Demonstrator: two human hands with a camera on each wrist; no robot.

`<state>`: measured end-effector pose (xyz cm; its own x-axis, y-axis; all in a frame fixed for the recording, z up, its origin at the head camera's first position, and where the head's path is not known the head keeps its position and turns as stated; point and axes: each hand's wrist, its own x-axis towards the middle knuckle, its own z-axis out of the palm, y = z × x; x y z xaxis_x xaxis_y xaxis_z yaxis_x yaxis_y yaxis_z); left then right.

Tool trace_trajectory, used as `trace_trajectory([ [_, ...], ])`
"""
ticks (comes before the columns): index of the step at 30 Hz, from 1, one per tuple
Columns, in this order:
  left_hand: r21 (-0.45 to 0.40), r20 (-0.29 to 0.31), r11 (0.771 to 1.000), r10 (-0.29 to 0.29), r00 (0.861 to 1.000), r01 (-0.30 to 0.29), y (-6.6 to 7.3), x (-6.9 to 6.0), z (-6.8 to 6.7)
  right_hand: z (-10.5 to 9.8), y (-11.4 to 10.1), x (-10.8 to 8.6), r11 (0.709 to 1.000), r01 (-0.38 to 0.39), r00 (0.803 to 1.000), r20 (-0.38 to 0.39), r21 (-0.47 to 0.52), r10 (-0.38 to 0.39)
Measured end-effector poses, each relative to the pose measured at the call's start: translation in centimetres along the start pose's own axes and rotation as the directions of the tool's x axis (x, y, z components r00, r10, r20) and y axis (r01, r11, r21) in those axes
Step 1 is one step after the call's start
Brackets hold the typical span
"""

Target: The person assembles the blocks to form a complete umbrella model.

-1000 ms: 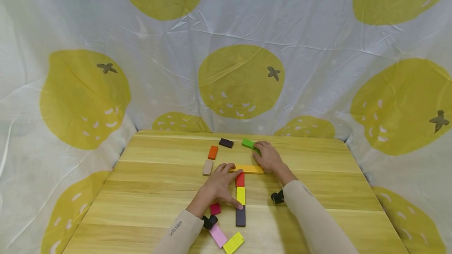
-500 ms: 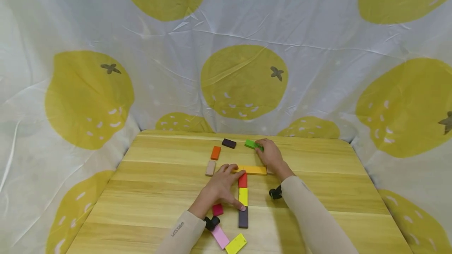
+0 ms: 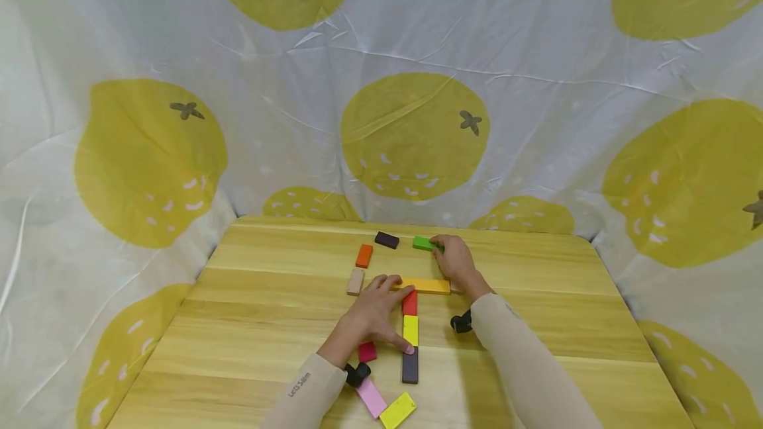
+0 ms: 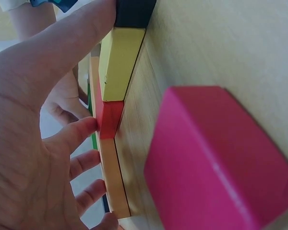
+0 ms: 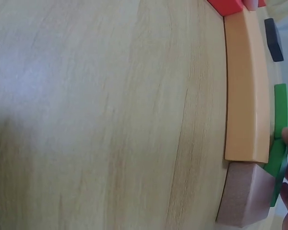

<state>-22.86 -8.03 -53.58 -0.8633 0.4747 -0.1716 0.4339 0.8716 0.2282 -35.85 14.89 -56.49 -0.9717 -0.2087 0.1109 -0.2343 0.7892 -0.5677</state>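
Note:
In the head view my left hand [image 3: 372, 316] spreads over a column of blocks: red [image 3: 410, 303], yellow [image 3: 410, 330] and dark [image 3: 410, 365]. Its thumb touches the dark block, and its other fingertips rest along the red block and the orange-yellow bar [image 3: 426, 286]. At the far side of the table, my right hand [image 3: 457, 262] pinches a darker green block [image 5: 277, 165], which meets the end of a light green block [image 3: 423, 243]. Much of that darker block is hidden by the fingers in the head view. A brownish block [image 5: 245, 194] abuts the bar's right end.
Farther left lie a dark block [image 3: 387, 239], an orange block [image 3: 364, 255] and a beige block [image 3: 356, 281]. Below the left hand are a magenta block [image 4: 211, 167], a pink block [image 3: 371, 398] and another yellow block [image 3: 397, 410]. A lemon-print cloth [image 3: 411, 138] hangs behind the table.
The darker green block in my right hand has turned slightly, more into line with the light green one. My left hand stays where it was; the head view has shifted a little.

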Motion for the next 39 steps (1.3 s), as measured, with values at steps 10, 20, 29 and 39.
trace_trajectory([
  [10, 0.004, 0.013, 1.000, -0.004, 1.000, 0.004, -0.1, 0.0, -0.1, -0.2, -0.2, -0.1, 0.985, 0.123, 0.992, 0.029, -0.124, -0.120],
  [20, -0.003, 0.016, 1.000, -0.005, 1.000, 0.005, -0.2, 0.0, 0.0, -0.7, 0.4, -1.2, 0.989, 0.111, 0.991, 0.087, -0.100, -0.103],
  [29, -0.009, 0.007, 1.000, -0.008, 1.000, 0.008, -0.2, 0.0, 0.1, -0.8, 0.5, -1.6, 0.990, 0.108, 0.991, 0.093, -0.088, -0.100],
  [39, -0.021, 0.011, 1.000, -0.010, 1.000, 0.011, -0.1, 0.0, 0.0, -1.3, 0.5, -2.3, 0.987, 0.141, 0.989, 0.058, -0.070, -0.138],
])
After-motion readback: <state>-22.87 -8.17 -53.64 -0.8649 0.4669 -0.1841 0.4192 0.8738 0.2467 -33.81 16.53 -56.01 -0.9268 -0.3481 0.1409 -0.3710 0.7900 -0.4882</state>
